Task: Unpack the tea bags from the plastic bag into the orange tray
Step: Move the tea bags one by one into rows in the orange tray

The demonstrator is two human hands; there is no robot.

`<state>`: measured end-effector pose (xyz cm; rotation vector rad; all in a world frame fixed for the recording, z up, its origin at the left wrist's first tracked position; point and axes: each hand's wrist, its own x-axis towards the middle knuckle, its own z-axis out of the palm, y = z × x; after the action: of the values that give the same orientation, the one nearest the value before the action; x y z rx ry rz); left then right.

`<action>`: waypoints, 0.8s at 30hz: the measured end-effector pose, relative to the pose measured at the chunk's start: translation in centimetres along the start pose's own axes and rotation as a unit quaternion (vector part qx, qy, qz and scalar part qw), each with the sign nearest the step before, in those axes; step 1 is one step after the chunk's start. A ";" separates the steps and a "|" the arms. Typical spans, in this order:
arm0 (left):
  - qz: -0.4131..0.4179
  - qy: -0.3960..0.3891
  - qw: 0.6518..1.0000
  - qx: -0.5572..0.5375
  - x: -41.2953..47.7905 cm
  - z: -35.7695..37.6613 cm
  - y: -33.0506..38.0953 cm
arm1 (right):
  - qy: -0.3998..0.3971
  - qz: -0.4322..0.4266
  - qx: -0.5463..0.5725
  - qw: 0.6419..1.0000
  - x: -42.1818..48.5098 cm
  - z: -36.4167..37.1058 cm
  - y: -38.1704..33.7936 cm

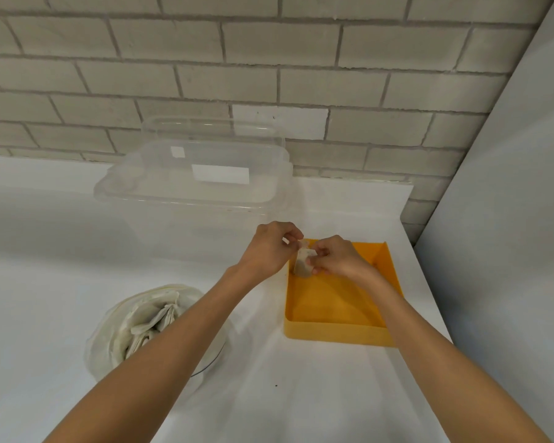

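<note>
My left hand and right hand fingers both pinch one tea bag over the orange tray. I can't read the white label on the clear tub.

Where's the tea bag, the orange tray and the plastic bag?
tea bag (302,263): head view, its pale middle.
orange tray (336,333): head view, its near wall.
plastic bag (104,342): head view, its left side.

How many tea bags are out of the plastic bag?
1: the tea bag pinched by the left hand and right hand at the orange tray, far left corner. Others lie bunched in the plastic bag; hands could hide more.
</note>
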<state>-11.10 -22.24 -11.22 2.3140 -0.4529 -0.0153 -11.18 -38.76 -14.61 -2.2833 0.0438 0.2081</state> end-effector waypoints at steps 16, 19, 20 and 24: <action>-0.009 0.016 1.000 -0.005 -2.1 -1.5 -1.5 | 0.075 0.053 -0.039 0.995 1.5 2.6 -0.4; -0.006 0.015 1.000 -0.005 -2.4 -1.5 -1.4 | 0.088 0.050 -0.039 0.994 1.3 2.4 -0.5; -0.003 0.014 1.000 -0.005 -2.5 -1.6 -1.4 | 0.093 0.047 -0.045 0.994 1.2 2.3 -0.5; 0.008 0.010 1.000 -0.010 -3.1 -1.9 -1.1 | 0.098 0.034 -0.080 0.991 0.5 1.5 -0.9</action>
<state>-13.36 -19.17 -11.02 2.2897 -0.4593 0.0110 -10.80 -37.00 -14.98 -2.4585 0.2142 0.0223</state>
